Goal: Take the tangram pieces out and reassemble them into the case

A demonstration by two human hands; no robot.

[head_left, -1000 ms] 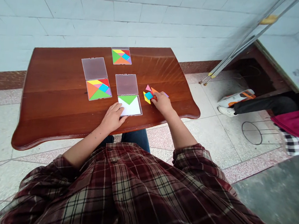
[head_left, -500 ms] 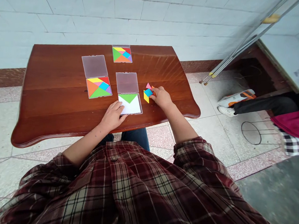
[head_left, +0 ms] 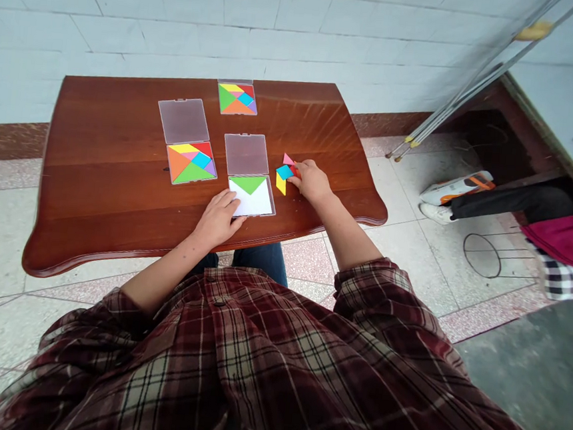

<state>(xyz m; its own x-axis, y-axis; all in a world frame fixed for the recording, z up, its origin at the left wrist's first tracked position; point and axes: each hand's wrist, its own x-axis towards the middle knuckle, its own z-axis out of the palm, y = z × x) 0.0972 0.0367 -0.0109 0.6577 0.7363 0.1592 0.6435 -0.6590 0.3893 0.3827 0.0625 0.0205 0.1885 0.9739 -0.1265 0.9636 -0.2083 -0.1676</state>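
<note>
Drawn in since the earlier frame, our right hand (head_left: 310, 181) now sits closer over the loose pieces, hiding the orange and purple ones that showed before, and the view has tipped so the table rides higher. We sit at a dark polished wooden table (head_left: 94, 178) in a plaid flannel shirt (head_left: 253, 366), with a tiled wall behind it, crutches (head_left: 479, 78) leaning at upper right and a seated person's legs (head_left: 518, 198) beyond. Three clear plastic cases lie open on the table. The far tangram (head_left: 237, 98) and left tangram (head_left: 191, 163) fill their trays, while the nearest case has its frosted lid (head_left: 240, 154) laid flat beyond a white card (head_left: 252, 202) with a green triangle (head_left: 248, 183) at the top. Our left hand (head_left: 218, 219) rests open and flat against the card's near corner, seemingly steadying the case. Just beside it, a blue square (head_left: 285, 172), yellow parallelogram (head_left: 280, 182) and pink triangle (head_left: 288, 159) lie by our right fingertips (head_left: 293, 183), which curl toward a red piece (head_left: 296, 170); whether they grip it, we cannot tell.
</note>
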